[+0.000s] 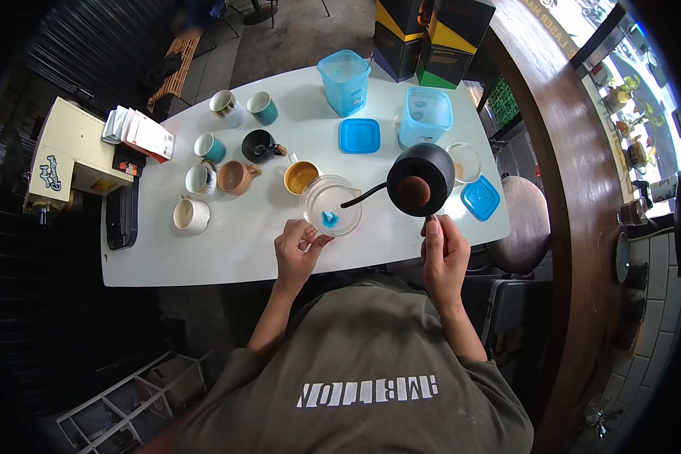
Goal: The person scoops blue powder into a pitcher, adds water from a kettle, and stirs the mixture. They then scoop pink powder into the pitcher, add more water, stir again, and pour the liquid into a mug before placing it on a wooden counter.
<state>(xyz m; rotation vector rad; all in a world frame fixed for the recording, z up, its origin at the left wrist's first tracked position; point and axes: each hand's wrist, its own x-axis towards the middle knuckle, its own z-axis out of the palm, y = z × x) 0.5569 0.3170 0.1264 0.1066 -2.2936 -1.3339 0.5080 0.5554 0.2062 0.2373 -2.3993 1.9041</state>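
My left hand [301,246] is closed on the near side of a clear, round container [349,191], possibly a glass jug; its handle, if any, is hidden. A small blue clump [330,219] with some white lies at its bottom. My right hand [444,250] grips the handle of a black gooseneck kettle [436,168], which has a brown disc on its top. The tip of the spout is over the container's opening. Whether water is flowing is too small to tell. An orange-lined mug [301,178] stands just beyond the container.
Several mugs [234,178] stand on the left of the white table [227,253]. Two blue tubs [345,83], blue lids [359,136] and a clear glass container [465,160] are at the back and right. Stacked boxes [446,57] rise behind; a cream machine [76,151] is far left.
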